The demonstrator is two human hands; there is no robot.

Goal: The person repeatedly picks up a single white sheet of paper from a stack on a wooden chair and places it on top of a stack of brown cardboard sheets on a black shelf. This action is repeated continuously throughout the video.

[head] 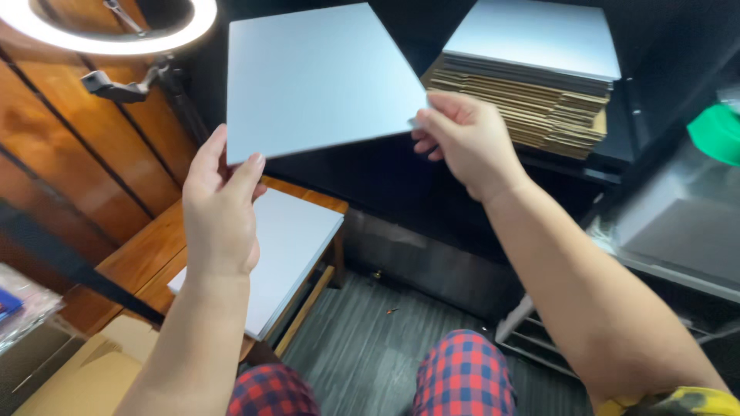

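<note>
I hold a flat, thin grey square panel [316, 77] up in the air with both hands. My left hand [220, 212] grips its lower left corner, thumb on the front face. My right hand [466, 139] pinches its lower right corner. Below the panel, a similar pale grey panel [289, 246] lies on a small wooden table [146, 258]. Behind my right hand stands a tall stack of brown cardboard sheets and grey panels [539, 85], with a grey panel on top.
A lit ring light [108, 42] on a stand is at top left by a wooden wall. A cardboard box [85, 377] sits bottom left. A grey machine and green object [717, 131] are at right. My knees in red checked trousers [462, 377] are below.
</note>
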